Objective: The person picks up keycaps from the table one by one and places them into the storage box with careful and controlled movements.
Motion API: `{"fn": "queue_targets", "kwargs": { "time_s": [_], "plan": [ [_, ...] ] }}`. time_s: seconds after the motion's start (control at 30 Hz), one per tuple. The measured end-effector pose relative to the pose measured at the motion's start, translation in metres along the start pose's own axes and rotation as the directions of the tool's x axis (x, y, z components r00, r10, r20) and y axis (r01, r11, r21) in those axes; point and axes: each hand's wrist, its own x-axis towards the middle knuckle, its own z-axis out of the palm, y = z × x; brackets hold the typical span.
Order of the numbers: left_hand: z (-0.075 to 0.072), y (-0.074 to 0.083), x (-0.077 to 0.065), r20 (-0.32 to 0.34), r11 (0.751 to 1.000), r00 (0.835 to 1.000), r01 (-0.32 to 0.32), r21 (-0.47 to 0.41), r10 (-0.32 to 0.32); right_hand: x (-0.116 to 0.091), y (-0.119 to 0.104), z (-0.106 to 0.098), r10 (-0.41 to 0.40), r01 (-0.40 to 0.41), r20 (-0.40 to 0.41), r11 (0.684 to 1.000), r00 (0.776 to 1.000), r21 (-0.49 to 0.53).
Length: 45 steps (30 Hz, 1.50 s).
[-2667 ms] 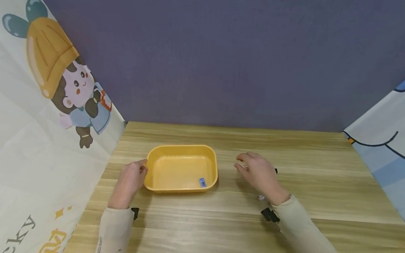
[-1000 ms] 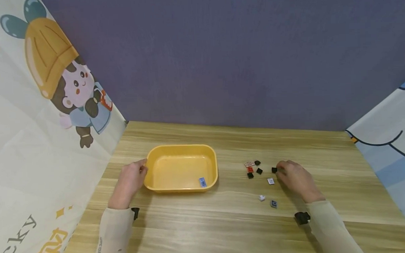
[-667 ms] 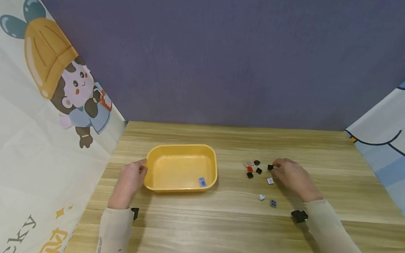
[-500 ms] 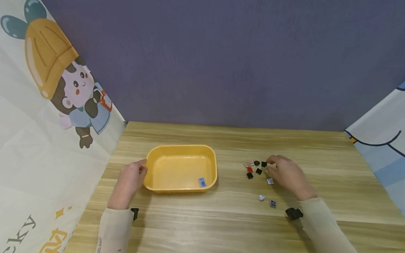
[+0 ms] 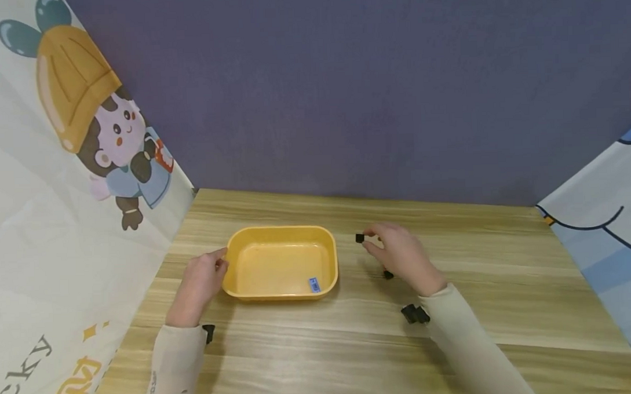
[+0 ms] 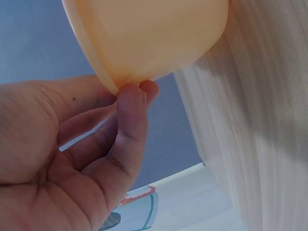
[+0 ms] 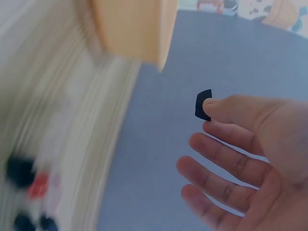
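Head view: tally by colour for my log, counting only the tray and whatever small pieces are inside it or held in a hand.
Yellow tray: 1, its rim pinched by the left hand
Blue piece: 1, inside the tray
Black piece: 1, pinched by the right hand
Total: 3

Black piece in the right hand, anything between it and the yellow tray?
Nothing visible. The right hand pinches the black piece to the right of the yellow tray, across an open gap; the left hand holds the tray's opposite side.
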Motion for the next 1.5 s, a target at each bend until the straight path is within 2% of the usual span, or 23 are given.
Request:
{"fn": "queue_targets", "kwargs": {
  "time_s": [0.2,0.4,0.97,1.17,1.5],
  "plan": [
    [0.001,-0.001,0.001,-0.011,1.0,1.0,-0.012,0.007,0.012,0.019,-0.031,0.008,-0.081,0.081,-0.036,0.997,0.996,0.005],
    [0.002,0.0,0.001,-0.009,1.0,1.0,-0.003,0.01,0.003,0.025,-0.047,0.013,-0.126,0.127,-0.037,0.992,0.991,0.007],
    [0.005,-0.001,0.001,-0.007,1.0,1.0,0.014,-0.001,-0.014,0.025,-0.05,0.017,-0.142,0.143,-0.038,0.99,0.989,0.012],
    [0.004,-0.002,0.001,-0.008,1.0,1.0,0.007,-0.006,-0.007,0.02,-0.04,0.011,-0.094,0.095,-0.044,0.995,0.995,0.04],
    [0.002,-0.001,0.001,0.001,1.0,1.0,0.006,-0.002,-0.006,0.001,0.006,0.004,-0.037,0.037,-0.033,0.999,0.999,0.007]
  ]
}}
